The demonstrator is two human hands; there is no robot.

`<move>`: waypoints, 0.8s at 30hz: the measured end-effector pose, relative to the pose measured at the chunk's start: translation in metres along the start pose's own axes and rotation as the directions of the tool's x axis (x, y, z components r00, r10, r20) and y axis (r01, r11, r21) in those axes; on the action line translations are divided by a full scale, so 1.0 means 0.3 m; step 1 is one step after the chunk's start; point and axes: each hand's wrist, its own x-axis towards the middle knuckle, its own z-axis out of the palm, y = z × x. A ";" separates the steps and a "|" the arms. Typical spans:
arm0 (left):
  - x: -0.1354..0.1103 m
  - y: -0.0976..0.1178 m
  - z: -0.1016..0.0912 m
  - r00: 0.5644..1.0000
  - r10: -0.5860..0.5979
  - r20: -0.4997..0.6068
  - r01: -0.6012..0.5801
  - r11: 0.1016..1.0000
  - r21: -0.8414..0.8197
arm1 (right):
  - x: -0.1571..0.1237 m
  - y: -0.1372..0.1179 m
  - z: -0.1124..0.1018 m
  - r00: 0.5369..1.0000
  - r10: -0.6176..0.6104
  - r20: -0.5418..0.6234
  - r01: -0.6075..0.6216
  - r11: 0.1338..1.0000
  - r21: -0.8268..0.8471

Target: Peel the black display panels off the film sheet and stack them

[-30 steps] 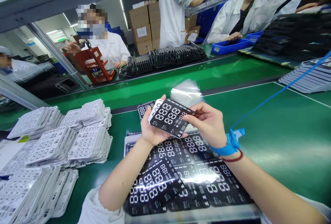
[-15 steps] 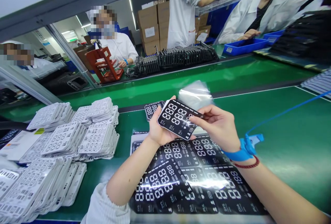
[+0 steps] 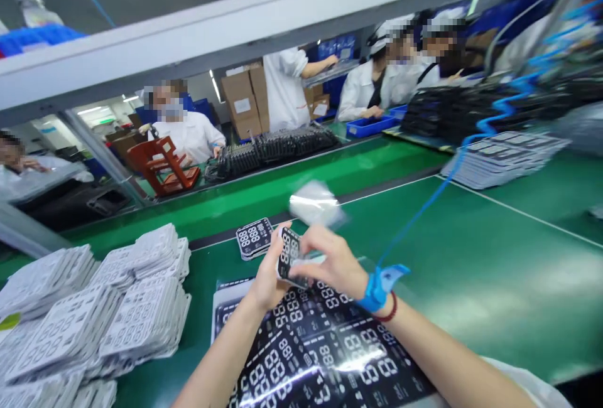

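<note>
Left hand (image 3: 268,281) clamped a black rectangular card with white digits (image 3: 285,252) above glossy black panels (image 3: 365,351); right hand (image 3: 336,263) was at its edge, couldn't tell if pinching. Looked like edge-handling, so next move probably called for a light touch.

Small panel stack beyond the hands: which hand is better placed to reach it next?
Probably the left hand: it is nearer the small panel stack, while the right hand sits across the held panel. Both are occupied at that panel, though.
</note>
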 end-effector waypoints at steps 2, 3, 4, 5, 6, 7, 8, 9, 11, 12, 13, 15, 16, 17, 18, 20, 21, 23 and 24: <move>-0.009 -0.010 0.015 0.998 0.052 -0.032 -0.048 0.994 0.101 | 0.001 -0.021 0.010 0.984 -0.136 0.117 0.124 0.987 0.102; -0.013 -0.012 0.019 0.998 0.048 -0.029 -0.044 0.990 0.131 | 0.001 -0.027 0.017 0.973 -0.176 0.151 0.157 0.979 0.128; -0.016 -0.012 0.023 0.999 0.022 -0.023 -0.019 0.989 0.148 | 0.001 -0.031 0.022 0.965 -0.200 0.167 0.179 0.975 0.135; -0.020 -0.011 0.026 1.000 -0.009 -0.021 0.012 0.988 0.154 | 0.001 -0.032 0.027 0.960 -0.217 0.177 0.195 0.972 0.135; -0.023 -0.008 0.029 0.999 -0.036 -0.025 0.039 0.987 0.154 | 0.000 -0.031 0.031 0.956 -0.227 0.186 0.205 0.970 0.131; -0.026 -0.005 0.031 0.998 -0.052 -0.034 0.057 0.987 0.152 | 0.000 -0.028 0.033 0.952 -0.231 0.203 0.209 0.970 0.124; -0.028 -0.002 0.035 0.997 -0.060 -0.046 0.066 0.987 0.150 | -0.001 -0.025 0.035 0.947 -0.230 0.224 0.208 0.971 0.117; -0.030 0.000 0.039 0.997 -0.058 -0.058 0.066 0.987 0.149 | -0.001 -0.021 0.035 0.942 -0.224 0.250 0.201 0.973 0.112; -0.033 0.003 0.046 0.996 -0.049 -0.079 0.062 0.985 0.162 | -0.001 -0.018 0.034 0.934 -0.192 0.302 0.169 0.980 0.103; -0.034 0.003 0.048 0.995 -0.050 -0.085 0.064 0.982 0.176 | -0.001 -0.018 0.033 0.932 -0.174 0.319 0.150 0.984 0.099; -0.035 0.003 0.050 0.995 -0.053 -0.087 0.069 0.979 0.192 | -0.001 -0.019 0.032 0.931 -0.159 0.329 0.134 0.986 0.097; -0.035 0.004 0.049 0.995 -0.068 -0.076 0.084 0.971 0.223 | 0.000 -0.021 0.030 0.934 -0.138 0.330 0.104 0.988 0.118; -0.035 0.005 0.047 0.995 -0.074 -0.068 0.088 0.968 0.234 | 0.001 -0.021 0.031 0.937 -0.133 0.324 0.089 0.985 0.147; -0.035 0.005 0.045 0.995 -0.074 -0.064 0.087 0.967 0.241 | 0.001 -0.020 0.031 0.939 -0.132 0.316 0.074 0.980 0.187; -0.035 0.005 0.043 0.995 -0.074 -0.063 0.088 0.966 0.244 | 0.000 -0.018 0.032 0.943 -0.128 0.306 0.056 0.971 0.233; -0.034 0.003 0.040 0.994 -0.081 -0.068 0.095 0.966 0.240 | -0.002 -0.016 0.034 0.952 -0.102 0.289 0.005 0.948 0.318; -0.035 0.001 0.039 0.994 -0.086 -0.069 0.100 0.966 0.237 | -0.005 -0.016 0.034 0.955 -0.075 0.288 -0.030 0.938 0.345; -0.035 -0.005 0.038 0.993 -0.102 -0.062 0.114 0.965 0.237 | -0.010 -0.021 0.035 0.951 -0.012 0.309 -0.109 0.922 0.373; -0.034 -0.007 0.036 0.992 -0.114 -0.058 0.124 0.964 0.236 | -0.012 -0.025 0.034 0.946 0.008 0.326 -0.137 0.916 0.376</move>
